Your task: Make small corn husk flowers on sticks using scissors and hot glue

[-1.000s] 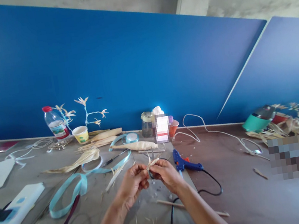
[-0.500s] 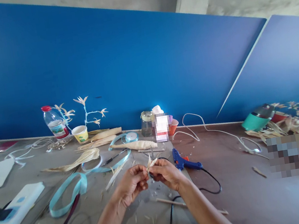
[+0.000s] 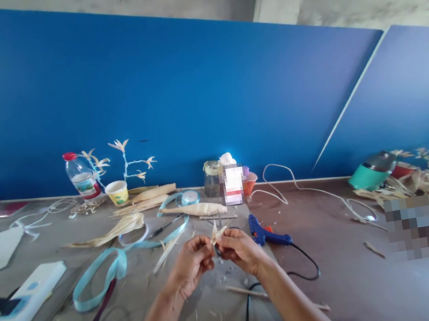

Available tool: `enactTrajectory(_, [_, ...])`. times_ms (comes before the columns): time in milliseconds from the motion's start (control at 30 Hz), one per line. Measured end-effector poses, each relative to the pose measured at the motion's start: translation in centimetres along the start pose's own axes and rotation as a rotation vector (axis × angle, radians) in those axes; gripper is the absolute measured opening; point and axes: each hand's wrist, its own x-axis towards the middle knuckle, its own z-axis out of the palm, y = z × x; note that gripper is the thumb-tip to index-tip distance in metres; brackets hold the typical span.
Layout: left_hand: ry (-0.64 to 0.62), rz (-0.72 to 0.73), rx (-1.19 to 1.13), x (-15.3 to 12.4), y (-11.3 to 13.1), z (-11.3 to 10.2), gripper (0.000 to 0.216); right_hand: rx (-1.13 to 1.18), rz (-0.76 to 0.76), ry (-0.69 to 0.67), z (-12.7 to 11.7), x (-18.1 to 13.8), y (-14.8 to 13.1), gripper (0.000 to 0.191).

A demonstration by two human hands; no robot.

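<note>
Between my two hands, over the middle of the table, is a small pale flower of dried husk petals (image 3: 215,232). My left hand (image 3: 195,257) pinches it from the left, fingers curled. From the other side my right hand (image 3: 238,249) grips it too, thumb against forefinger. The petals point up; the flower's base is mostly hidden by my fingertips. Just right of my right hand lies a blue glue gun (image 3: 267,233). Light-blue ribbon (image 3: 101,273) loops across the table to the left, near narrow husk strips (image 3: 168,253).
A yellow paper cup (image 3: 117,193) with blue-stemmed husk flowers (image 3: 124,158) stands beside a plastic bottle (image 3: 84,178). Husks (image 3: 201,209), a ribbon roll (image 3: 190,197) and a glass jar (image 3: 212,179) lie farther back. A white power strip (image 3: 27,315) occupies the left; a stick (image 3: 246,291) lies near my right forearm.
Both hands stay pinched on the flower, with barely any finger movement. The whole view has shifted slightly, so the things appear a little to the right and lower.
</note>
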Motion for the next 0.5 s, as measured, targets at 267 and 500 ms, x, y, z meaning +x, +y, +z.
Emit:
enactTrajectory(267, [0.062, 0.086, -0.08, 0.5, 0.0, -0.4, 0.025, 0.019, -0.129, 0.079, -0.7, 0.5, -0.1, 0.025])
enactTrajectory(500, [0.07, 0.101, -0.148, 0.7, 0.4, -1.3, 0.027, -0.053, -0.192, 0.161, -0.9, 0.3, -1.8, 0.029])
